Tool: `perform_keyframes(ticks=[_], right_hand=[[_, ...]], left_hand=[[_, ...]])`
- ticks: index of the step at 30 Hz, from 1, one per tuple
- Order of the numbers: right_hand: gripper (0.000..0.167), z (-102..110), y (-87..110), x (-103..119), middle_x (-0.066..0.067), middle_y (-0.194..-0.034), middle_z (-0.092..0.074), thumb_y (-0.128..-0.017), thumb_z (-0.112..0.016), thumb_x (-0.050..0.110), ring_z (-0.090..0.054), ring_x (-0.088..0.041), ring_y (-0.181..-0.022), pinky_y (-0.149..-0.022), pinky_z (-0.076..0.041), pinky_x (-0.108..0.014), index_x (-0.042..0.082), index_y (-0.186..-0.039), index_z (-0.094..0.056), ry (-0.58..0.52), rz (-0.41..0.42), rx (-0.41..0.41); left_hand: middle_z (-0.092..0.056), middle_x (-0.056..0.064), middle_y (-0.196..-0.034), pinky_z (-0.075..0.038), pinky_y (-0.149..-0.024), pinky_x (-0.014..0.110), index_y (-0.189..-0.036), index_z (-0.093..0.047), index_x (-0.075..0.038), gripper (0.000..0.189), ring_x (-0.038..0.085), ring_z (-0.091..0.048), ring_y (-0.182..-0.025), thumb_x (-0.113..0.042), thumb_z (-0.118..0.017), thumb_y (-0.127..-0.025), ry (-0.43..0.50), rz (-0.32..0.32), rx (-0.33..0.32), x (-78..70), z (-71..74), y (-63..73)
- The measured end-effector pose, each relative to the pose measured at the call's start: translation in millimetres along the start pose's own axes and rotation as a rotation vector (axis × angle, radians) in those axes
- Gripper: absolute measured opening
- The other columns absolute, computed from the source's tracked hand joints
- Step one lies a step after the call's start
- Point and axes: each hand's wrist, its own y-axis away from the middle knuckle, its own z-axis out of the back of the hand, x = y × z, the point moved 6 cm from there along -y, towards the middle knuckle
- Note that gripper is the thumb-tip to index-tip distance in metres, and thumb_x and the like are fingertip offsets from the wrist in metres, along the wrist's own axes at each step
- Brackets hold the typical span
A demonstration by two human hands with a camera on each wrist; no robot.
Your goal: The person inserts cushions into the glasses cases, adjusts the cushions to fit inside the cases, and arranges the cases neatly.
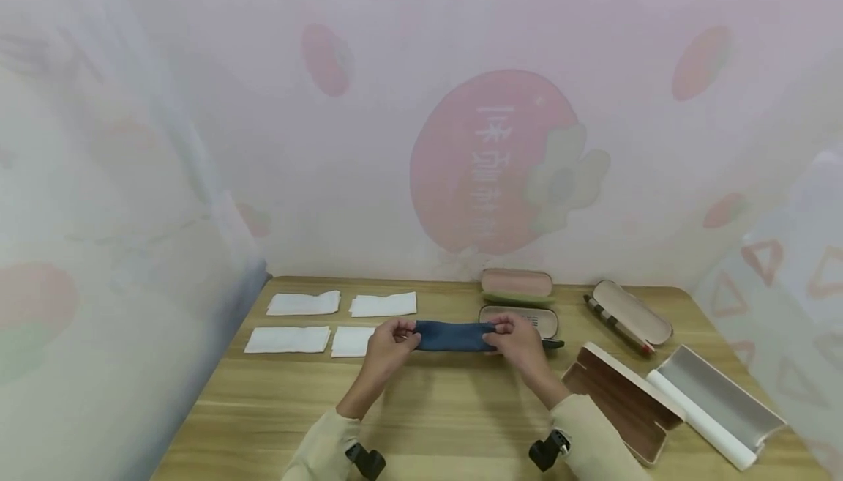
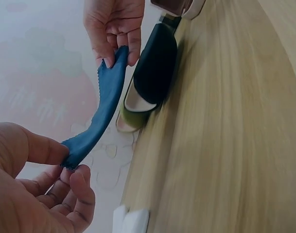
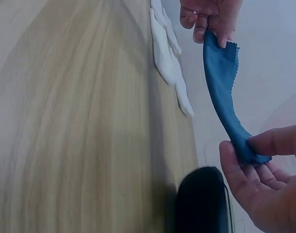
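A folded dark blue cloth (image 1: 454, 336) with a zigzag-cut edge is stretched between both hands, raised above the table. My left hand (image 1: 390, 345) pinches its left end between thumb and fingers. At the opposite end my right hand (image 1: 518, 345) pinches it the same way. In the left wrist view the cloth (image 2: 99, 114) sags slightly between the two grips. The right wrist view shows the cloth (image 3: 223, 92) held off the wooden surface. Just behind my right hand lies an open glasses case (image 1: 516, 318), partly hidden by that hand.
Several folded white cloths (image 1: 303, 303) lie in rows at the back left. Another open case (image 1: 516, 285) stands at the back edge. To the right are a closed case with a striped side (image 1: 632, 312), an open brown-lined case (image 1: 615, 400) and an open white case (image 1: 718, 400).
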Motion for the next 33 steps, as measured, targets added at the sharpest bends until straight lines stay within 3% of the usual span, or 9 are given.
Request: perform_keyframes(ticks=[11, 22, 28, 33], right_hand=[[0.025, 41, -6.1, 13, -0.014, -0.098, -0.064, -0.09, -0.068, -0.006, -0.068, -0.02, -0.083, -0.078, -0.062, -0.043, -0.006, -0.115, -0.064, 0.133, 0.011, 0.004], [0.032, 85, -15.3, 30, -0.024, -0.122, -0.066, -0.092, -0.069, 0.009, -0.062, -0.036, -0.112, -0.086, -0.054, -0.043, -0.001, -0.122, -0.064, 0.461, 0.031, -0.039], [0.03, 99, -20.0, 37, -0.027, -0.118, -0.069, -0.089, -0.072, 0.007, -0.064, -0.041, -0.112, -0.092, -0.054, -0.051, -0.003, -0.117, -0.067, 0.609, 0.063, -0.08], [0.03, 101, -28.3, 32, -0.028, -0.117, -0.067, -0.09, -0.07, 0.005, -0.064, -0.043, -0.109, -0.089, -0.054, -0.052, -0.006, -0.117, -0.066, 0.663, 0.031, -0.055]], left_hand=[[-0.069, 0.011, -0.1, -0.056, -0.081, 0.033, -0.108, -0.069, 0.001, 0.021, 0.018, -0.063, -0.089, -0.011, -0.07, -0.091, 0.036, 0.013, 0.068, -12.1, -37.2, -16.9], [-0.068, 0.012, -0.098, -0.054, -0.076, 0.027, -0.106, -0.068, 0.002, 0.02, 0.017, -0.061, -0.088, -0.009, -0.072, -0.089, 0.075, -0.011, 0.096, -34.6, -74.0, -32.7], [-0.067, 0.011, -0.097, -0.054, -0.071, 0.026, -0.103, -0.067, 0.002, 0.018, 0.017, -0.061, -0.086, -0.007, -0.073, -0.089, 0.043, -0.012, 0.108, -39.8, -91.5, -38.1], [-0.067, 0.009, -0.093, -0.053, -0.072, 0.028, -0.102, -0.068, 0.0, 0.016, 0.016, -0.06, -0.083, -0.008, -0.072, -0.089, 0.029, 0.0, 0.105, -37.8, -99.9, -44.5]])
